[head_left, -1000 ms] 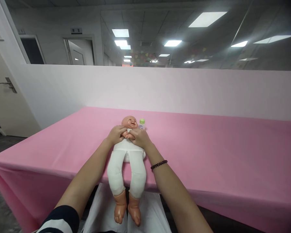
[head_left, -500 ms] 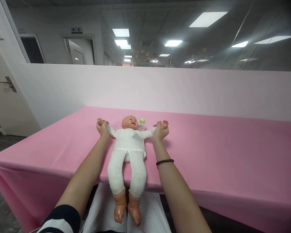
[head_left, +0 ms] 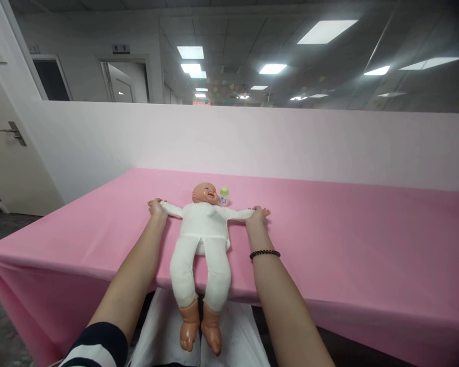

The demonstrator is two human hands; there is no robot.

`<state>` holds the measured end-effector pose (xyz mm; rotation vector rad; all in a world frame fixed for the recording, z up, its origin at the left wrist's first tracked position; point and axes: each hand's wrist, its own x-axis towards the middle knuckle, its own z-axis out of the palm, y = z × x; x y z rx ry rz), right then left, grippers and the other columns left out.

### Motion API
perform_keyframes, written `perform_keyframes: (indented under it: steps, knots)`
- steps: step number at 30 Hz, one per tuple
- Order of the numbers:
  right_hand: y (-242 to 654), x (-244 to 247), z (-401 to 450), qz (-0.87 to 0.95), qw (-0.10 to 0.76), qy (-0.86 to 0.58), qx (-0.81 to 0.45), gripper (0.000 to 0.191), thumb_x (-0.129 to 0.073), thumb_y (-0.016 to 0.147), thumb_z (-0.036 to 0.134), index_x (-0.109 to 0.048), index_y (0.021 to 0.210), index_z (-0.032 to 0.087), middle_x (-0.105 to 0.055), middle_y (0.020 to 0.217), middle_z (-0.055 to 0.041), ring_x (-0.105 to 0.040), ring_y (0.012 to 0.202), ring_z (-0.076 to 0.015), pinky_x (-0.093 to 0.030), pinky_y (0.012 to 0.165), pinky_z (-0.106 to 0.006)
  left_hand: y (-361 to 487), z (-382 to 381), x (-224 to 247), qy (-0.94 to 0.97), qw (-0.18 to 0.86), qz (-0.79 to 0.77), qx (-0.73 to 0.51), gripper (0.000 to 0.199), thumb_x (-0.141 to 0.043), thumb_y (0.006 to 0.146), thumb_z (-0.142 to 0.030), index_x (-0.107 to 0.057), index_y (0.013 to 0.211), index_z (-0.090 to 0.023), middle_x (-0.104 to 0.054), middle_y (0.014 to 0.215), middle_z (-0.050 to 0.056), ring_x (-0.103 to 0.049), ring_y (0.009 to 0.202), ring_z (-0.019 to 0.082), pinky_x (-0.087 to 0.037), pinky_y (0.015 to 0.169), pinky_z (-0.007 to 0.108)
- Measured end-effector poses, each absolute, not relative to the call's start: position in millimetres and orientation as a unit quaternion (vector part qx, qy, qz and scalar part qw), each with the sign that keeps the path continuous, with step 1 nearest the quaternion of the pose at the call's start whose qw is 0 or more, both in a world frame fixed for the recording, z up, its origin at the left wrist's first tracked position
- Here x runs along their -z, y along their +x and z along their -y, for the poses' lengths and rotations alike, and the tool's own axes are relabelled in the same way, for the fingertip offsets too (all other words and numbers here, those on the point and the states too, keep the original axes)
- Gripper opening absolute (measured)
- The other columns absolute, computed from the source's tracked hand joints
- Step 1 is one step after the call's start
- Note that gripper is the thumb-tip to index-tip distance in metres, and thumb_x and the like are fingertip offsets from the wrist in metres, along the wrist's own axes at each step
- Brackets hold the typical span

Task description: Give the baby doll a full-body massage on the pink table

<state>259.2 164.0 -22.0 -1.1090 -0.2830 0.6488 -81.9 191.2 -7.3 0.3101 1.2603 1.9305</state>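
Note:
A baby doll [head_left: 203,224] with a white cloth body lies on its back, its head toward the wall and its feet hanging over the table's near edge. Its two arms are stretched out sideways. My left hand [head_left: 158,207] is closed around the doll's wrist on the left side. On the other side, my right hand [head_left: 256,215] grips the opposite wrist, and the doll's small fingers stick out past it. Beside the doll's head stands a small clear bottle [head_left: 224,197] with a green cap and a printed label.
A pink cloth [head_left: 348,234] covers the table and drapes over its edges. Behind it rises a white wall [head_left: 252,140] with a wide glass window [head_left: 229,56] above. A door [head_left: 15,148] with a lever handle is at the far left.
Both my hands have moved outward and slightly lower, drawing the doll's arms straighter and wider. The doll's body and the bottle have stayed in place.

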Motion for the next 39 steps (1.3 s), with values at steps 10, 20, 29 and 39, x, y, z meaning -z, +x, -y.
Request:
perform_keyframes:
  steps: [10,20,29,39]
  knots:
    - [213.2,-31.5,-135.6,0.261,0.852,-0.407,-0.201,0.028,-0.064,0.071,0.027,-0.058,0.097,0.019,-0.063,0.08,0.0002,-0.06,0.066,-0.0139,-0.052,0.065,-0.028,-32.2,-153.2,-24.5,0.478,0.222,-0.34,-0.779,0.028,-0.068,0.073,-0.016,-0.052,0.094,-0.025,-0.056,0.086,-0.001,-0.056,0.077,0.014,-0.046,0.077,0.026]
    - [172.7,-15.2,-102.2,0.82,0.464,-0.333,0.042,0.005,-0.063,0.073,0.021,-0.058,0.072,0.022,-0.062,0.068,-0.0023,-0.055,0.066,-0.0171,-0.042,0.067,-0.028,-19.4,-121.2,-23.0,0.816,0.235,-0.327,-0.416,0.016,-0.068,0.06,-0.01,-0.058,0.061,-0.023,-0.058,0.066,0.002,-0.05,0.066,0.02,-0.037,0.068,0.03]
    - [169.5,-12.6,-100.9,0.846,0.429,-0.306,0.079,0.007,-0.063,0.073,0.024,-0.057,0.071,0.021,-0.061,0.067,-0.0037,-0.056,0.066,-0.0184,-0.039,0.065,-0.029,-19.0,-125.8,-16.8,0.813,0.241,-0.326,-0.419,0.015,-0.071,0.057,-0.011,-0.065,0.065,-0.023,-0.063,0.069,0.003,-0.056,0.07,0.022,-0.041,0.069,0.031]
    - [199.9,-30.8,-126.0,0.349,0.825,-0.422,-0.141,0.02,-0.066,0.079,0.036,-0.054,0.078,0.02,-0.056,0.06,0.0039,-0.054,0.059,-0.0131,-0.046,0.064,-0.027,-45.4,-162.4,-28.0,0.35,0.324,-0.319,-0.819,0.011,-0.057,0.056,-0.011,-0.053,0.062,-0.019,-0.052,0.062,-0.003,-0.05,0.059,0.013,-0.042,0.061,0.026]
